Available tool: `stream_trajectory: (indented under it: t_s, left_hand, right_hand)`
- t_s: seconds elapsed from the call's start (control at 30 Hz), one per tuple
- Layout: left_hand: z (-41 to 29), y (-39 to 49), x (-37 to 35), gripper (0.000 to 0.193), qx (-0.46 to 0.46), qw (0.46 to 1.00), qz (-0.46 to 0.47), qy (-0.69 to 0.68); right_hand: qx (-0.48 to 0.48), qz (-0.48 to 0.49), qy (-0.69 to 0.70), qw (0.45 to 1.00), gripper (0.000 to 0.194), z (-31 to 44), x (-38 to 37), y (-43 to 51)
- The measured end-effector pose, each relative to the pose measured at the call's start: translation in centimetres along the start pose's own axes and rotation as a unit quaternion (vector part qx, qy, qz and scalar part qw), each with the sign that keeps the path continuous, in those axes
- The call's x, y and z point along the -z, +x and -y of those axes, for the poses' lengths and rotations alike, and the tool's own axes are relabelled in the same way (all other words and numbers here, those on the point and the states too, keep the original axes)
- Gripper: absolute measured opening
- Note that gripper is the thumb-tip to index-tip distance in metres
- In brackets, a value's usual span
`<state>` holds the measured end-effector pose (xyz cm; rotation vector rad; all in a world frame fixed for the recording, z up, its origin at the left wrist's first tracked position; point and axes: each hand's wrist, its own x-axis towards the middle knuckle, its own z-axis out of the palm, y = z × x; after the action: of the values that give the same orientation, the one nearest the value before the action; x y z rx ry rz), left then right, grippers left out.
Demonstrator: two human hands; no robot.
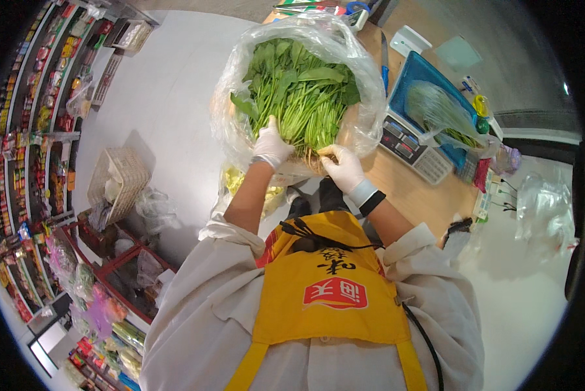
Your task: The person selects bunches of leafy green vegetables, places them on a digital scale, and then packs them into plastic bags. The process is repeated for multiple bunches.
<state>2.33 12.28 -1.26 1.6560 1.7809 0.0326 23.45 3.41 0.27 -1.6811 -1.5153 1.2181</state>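
Observation:
A large heap of leafy greens, probably spinach (297, 93), lies in an open clear plastic bag (229, 78), with leaves towards the far side and stems and pale roots towards me. My left hand (271, 145), in a white glove, rests against the near left of the stems, its thumb pointing up along them. My right hand (342, 167), gloved too, pinches a root or stem end between thumb and fingertips at the heap's near right edge.
Right of the bag, a knife with a blue handle (385, 80) lies on the wooden table (395, 185). A digital scale (414, 151) there carries a blue tray (412, 73) with bagged greens (441, 115). A wicker-like basket (126, 185) and stocked shelves (43, 107) stand left.

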Motion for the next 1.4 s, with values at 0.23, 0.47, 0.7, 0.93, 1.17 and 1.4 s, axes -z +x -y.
stream_trajectory:
  t_s: [0.23,0.47,0.7,0.93,1.17,1.4]
  left_hand:
    - [3.3,2.5,5.3,0.052,0.065,0.897,0.189,-0.395]
    - [0.9,0.5,7.2,0.038,0.100,0.842,0.193,-0.494]
    - [-6.0,-3.8,5.1,0.071,-0.046,0.989,0.013,-0.141]
    - [-9.5,-7.4,4.0,0.086,-0.092,0.984,0.039,-0.146]
    - [-3.2,-4.6,5.1,0.035,-0.006,0.956,-0.155,-0.251]
    - [0.0,-1.0,0.0,0.022,-0.121,0.966,-0.201,-0.109]
  right_hand:
    - [-0.009,0.029,0.017,0.999,0.022,-0.8,1.3,0.0]
    - [-0.111,0.117,0.195,0.967,0.040,0.2,1.3,2.8]
    - [-0.256,0.179,0.582,0.750,0.052,5.0,1.1,8.5]
    - [-0.351,0.237,0.598,0.680,0.033,3.7,0.8,9.3]
    - [-0.304,0.132,0.585,0.740,0.020,5.5,3.2,9.0]
    - [-0.288,0.141,0.600,0.733,0.018,9.0,6.2,8.9]
